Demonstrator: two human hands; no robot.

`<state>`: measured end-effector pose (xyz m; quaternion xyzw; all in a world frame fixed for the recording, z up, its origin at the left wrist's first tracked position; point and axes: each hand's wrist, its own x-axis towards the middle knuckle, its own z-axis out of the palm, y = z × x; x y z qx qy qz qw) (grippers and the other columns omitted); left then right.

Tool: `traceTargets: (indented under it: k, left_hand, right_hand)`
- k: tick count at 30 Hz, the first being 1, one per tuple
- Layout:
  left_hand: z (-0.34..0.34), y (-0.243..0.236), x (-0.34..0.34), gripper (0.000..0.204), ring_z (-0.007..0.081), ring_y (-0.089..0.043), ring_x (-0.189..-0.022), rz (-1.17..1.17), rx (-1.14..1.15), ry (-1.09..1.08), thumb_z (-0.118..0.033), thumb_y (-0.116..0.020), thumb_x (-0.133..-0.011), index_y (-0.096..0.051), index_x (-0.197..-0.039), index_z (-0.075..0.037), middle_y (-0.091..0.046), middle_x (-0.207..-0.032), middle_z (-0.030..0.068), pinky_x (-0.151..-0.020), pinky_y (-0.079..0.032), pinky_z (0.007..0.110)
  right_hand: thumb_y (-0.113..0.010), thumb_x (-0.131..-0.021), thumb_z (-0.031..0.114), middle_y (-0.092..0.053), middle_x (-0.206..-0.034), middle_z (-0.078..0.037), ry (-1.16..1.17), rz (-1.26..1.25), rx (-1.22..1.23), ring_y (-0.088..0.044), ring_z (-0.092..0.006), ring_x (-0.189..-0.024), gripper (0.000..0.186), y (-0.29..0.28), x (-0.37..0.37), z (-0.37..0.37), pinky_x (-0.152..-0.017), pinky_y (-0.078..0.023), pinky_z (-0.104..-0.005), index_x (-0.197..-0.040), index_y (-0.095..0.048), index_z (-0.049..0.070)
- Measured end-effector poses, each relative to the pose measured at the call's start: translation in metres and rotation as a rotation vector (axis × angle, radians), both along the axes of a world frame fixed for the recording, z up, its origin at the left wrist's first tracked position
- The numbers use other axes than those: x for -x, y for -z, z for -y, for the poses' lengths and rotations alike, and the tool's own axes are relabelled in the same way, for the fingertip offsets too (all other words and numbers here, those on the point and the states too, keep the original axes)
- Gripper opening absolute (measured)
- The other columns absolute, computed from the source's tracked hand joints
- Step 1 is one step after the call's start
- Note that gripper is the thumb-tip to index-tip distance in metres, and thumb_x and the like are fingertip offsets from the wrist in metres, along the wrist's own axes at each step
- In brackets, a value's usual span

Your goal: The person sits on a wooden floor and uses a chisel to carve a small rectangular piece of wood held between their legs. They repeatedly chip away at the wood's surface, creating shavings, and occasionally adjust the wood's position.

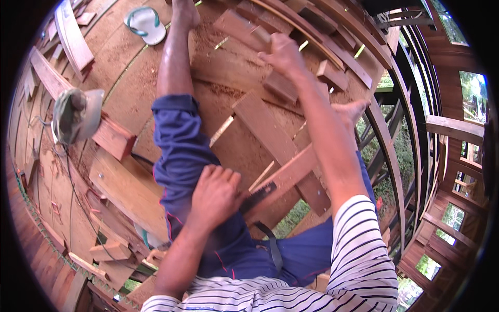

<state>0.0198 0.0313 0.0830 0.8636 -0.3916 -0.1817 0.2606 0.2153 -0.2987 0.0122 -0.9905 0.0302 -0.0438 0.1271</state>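
My left hand [215, 195] is closed in a loose fist above my left thigh. Beside its thumb side, a dark narrow flat piece [260, 195] lies along a reddish wooden bar [293, 174]; whether my fingers hold it is hidden. With the arm stretched far forward, my right hand [285, 56] has its fingers curled by a short light-brown rounded piece [261, 35], whose kind I cannot make out. Under that hand are a reddish board [236, 28] and a wooden block [280, 87]. A wide plank [270, 132] passes beneath the bar between my legs.
A camouflage cap [78, 115] rests on a squared beam [112, 135] at the left. A white flip-flop [147, 25] with a teal strap lies at the far left of my leg. Gaps split the sawdust-strewn floorboards. Curved timbers [387, 151] and an open drop edge the right side.
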Motion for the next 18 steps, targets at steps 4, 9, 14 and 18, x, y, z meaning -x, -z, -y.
traceTargets:
  k: [4,9,14,18]
  left_hand:
    - [-0.011,0.010,0.002,0.019,0.0285,-0.064,-0.093,0.028,0.048,-0.067,-0.019,-0.077,-0.081,-0.065,-0.090,-0.008,-0.065,-0.086,0.0097,-0.095,-0.044,0.041]
    - [-0.017,0.000,0.004,0.012,0.0309,-0.064,-0.093,-0.052,0.201,-0.183,-0.013,-0.074,-0.084,-0.067,-0.091,-0.007,-0.066,-0.088,0.0099,-0.089,-0.047,0.042]
    - [-0.009,-0.011,0.047,0.016,0.0329,-0.064,-0.093,-0.132,0.229,0.048,-0.017,-0.075,-0.084,-0.068,-0.093,-0.006,-0.067,-0.090,0.0112,-0.086,-0.048,0.043]
    - [0.005,0.001,0.110,0.036,0.0352,-0.061,-0.108,-0.129,0.027,0.058,-0.024,-0.076,-0.085,-0.063,-0.110,-0.001,-0.065,-0.110,0.0176,-0.095,-0.051,0.047]
  right_hand:
    - [-0.081,-0.080,0.029,-0.066,-0.109,-0.018,-0.070,0.055,-0.184,-0.066,-0.0369,-0.102,0.049,-0.099,0.108,-0.008,-0.091,-0.053,-0.0484,-0.115,-0.058,0.002]
    - [-0.082,-0.073,0.013,-0.063,-0.123,-0.016,-0.078,-0.334,-0.131,-0.059,-0.0344,-0.122,0.051,-0.131,0.263,0.001,-0.116,-0.037,-0.0557,-0.116,-0.056,0.006]
    - [-0.082,-0.070,0.004,-0.056,-0.138,-0.016,-0.194,-0.323,-0.118,-0.049,-0.0367,-0.139,0.050,-0.081,0.353,0.032,-0.123,-0.028,-0.0608,-0.112,-0.055,0.002]
    - [-0.081,-0.071,0.003,-0.053,-0.141,-0.016,-0.186,-0.295,-0.114,-0.046,-0.0370,-0.142,0.048,-0.067,0.349,0.033,-0.123,-0.028,-0.0599,-0.110,-0.055,0.000]
